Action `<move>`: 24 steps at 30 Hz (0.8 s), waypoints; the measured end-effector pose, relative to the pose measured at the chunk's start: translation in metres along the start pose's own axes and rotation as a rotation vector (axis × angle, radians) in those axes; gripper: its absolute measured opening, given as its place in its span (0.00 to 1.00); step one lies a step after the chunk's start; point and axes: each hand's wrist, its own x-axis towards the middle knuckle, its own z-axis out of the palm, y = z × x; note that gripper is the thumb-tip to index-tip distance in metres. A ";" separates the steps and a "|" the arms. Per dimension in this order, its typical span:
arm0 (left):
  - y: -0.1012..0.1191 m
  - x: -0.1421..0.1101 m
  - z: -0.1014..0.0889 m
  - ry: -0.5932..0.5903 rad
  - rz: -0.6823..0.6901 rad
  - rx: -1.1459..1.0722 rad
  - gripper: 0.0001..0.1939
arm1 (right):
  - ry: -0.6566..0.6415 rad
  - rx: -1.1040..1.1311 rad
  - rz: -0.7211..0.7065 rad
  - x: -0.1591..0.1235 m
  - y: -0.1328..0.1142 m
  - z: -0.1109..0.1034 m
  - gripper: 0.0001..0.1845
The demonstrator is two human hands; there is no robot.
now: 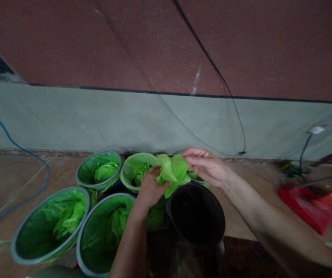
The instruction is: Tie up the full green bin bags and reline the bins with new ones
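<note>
Both my hands grip a crumpled light green plastic bag (pixel 173 170) above a group of bins. My left hand (pixel 151 188) pinches its lower left part with closed fingers. My right hand (pixel 209 166) holds its upper right edge, fingers pressed together. Just below the bag stands an unlined dark bin (pixel 196 214). Several grey bins lined with green bags surround it: one at the front left (pixel 50 226), one at the front middle (pixel 104 233), one at the back left (pixel 99 170) and a light green one (pixel 135 168) behind my left hand.
A grey and dark red wall rises behind the bins, with thin black cables (pixel 212 65) hanging on it. A blue cable (pixel 24 150) runs over the tiled floor at left. A red dustpan and brush (pixel 307 202) lie on the floor at right.
</note>
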 end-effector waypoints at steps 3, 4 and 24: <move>0.013 0.000 0.013 -0.117 0.002 -0.416 0.13 | 0.082 -0.067 -0.109 -0.016 -0.018 -0.016 0.22; 0.017 0.000 0.018 -0.112 -0.025 -0.566 0.14 | 0.127 -0.103 -0.157 -0.023 -0.019 -0.022 0.26; 0.013 -0.022 0.031 0.313 -0.417 -0.547 0.10 | 0.551 0.259 0.031 -0.095 0.087 -0.097 0.16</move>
